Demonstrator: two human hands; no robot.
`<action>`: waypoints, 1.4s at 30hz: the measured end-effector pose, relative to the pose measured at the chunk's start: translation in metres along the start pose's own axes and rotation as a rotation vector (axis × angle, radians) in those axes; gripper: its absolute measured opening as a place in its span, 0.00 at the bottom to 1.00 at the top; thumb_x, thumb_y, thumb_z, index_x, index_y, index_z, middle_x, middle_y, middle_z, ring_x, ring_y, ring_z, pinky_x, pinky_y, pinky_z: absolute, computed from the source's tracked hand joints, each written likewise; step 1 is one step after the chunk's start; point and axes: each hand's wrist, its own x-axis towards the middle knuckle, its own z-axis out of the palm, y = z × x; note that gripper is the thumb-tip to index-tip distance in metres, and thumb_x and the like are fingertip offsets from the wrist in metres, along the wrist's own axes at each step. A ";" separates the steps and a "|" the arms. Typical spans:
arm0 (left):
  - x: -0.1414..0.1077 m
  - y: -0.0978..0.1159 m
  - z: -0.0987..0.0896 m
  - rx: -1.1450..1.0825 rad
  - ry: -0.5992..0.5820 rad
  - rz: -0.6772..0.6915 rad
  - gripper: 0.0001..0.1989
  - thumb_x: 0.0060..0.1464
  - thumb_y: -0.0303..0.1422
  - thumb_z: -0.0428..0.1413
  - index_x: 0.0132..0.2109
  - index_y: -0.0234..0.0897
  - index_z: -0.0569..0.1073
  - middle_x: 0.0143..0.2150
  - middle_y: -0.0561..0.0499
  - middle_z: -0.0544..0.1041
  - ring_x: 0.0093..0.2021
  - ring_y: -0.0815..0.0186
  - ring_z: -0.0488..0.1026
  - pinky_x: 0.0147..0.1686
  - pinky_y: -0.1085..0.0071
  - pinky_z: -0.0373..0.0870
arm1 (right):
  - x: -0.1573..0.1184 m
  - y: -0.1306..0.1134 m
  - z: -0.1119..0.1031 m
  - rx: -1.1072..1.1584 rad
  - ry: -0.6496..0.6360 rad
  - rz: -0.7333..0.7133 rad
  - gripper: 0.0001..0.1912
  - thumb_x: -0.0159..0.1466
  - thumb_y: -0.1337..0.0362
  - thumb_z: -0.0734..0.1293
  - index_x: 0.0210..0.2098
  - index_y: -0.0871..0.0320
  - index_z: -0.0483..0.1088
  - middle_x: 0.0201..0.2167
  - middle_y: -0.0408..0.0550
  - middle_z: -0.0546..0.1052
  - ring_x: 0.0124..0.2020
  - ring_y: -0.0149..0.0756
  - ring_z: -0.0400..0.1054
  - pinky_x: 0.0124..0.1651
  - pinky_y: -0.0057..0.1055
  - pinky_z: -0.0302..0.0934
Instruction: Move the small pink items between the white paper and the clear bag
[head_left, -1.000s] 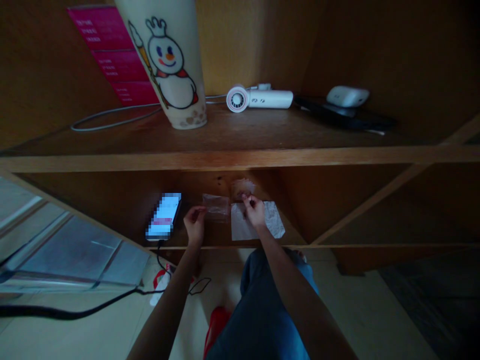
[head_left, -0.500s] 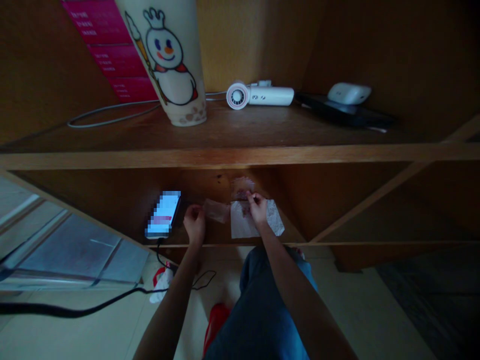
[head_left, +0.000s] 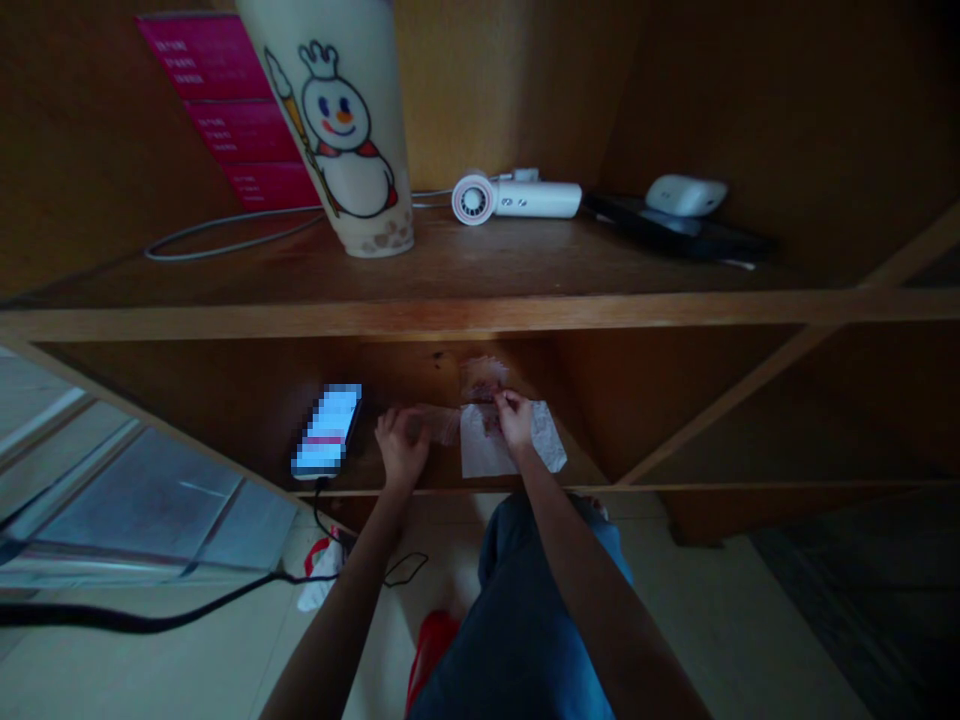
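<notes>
The clear plastic bag (head_left: 442, 424) is behind the lower shelf's front edge (head_left: 450, 491), partly hidden; I can't tell if my bent left hand (head_left: 403, 445) grips it. My right hand (head_left: 514, 418) pinches at blurry bits (head_left: 490, 426).

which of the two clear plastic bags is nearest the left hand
The bag left of the white paper, right beside the left hand. The other bag lies behind the paper, by the right hand.
</notes>
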 end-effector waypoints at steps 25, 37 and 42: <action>0.063 0.082 0.068 0.337 -0.558 0.268 0.11 0.53 0.29 0.48 0.38 0.36 0.74 0.39 0.41 0.76 0.42 0.57 0.71 0.49 0.57 0.57 | 0.005 0.008 -0.002 0.001 0.062 -0.153 0.17 0.57 0.50 0.58 0.23 0.57 0.66 0.20 0.44 0.70 0.24 0.33 0.65 0.26 0.27 0.57; 0.066 0.082 0.067 0.260 -0.528 0.255 0.11 0.53 0.28 0.48 0.37 0.38 0.74 0.40 0.42 0.77 0.44 0.57 0.71 0.48 0.59 0.57 | 0.002 0.011 0.002 -0.254 -0.002 -0.244 0.19 0.60 0.52 0.57 0.21 0.58 0.66 0.19 0.44 0.70 0.24 0.32 0.62 0.29 0.27 0.55; 0.067 0.082 0.067 0.255 -0.522 0.238 0.11 0.52 0.27 0.49 0.38 0.39 0.74 0.40 0.44 0.77 0.45 0.58 0.71 0.50 0.60 0.56 | -0.002 0.002 0.000 -0.601 -0.054 -0.391 0.15 0.62 0.59 0.56 0.28 0.58 0.71 0.30 0.48 0.76 0.33 0.35 0.67 0.38 0.29 0.55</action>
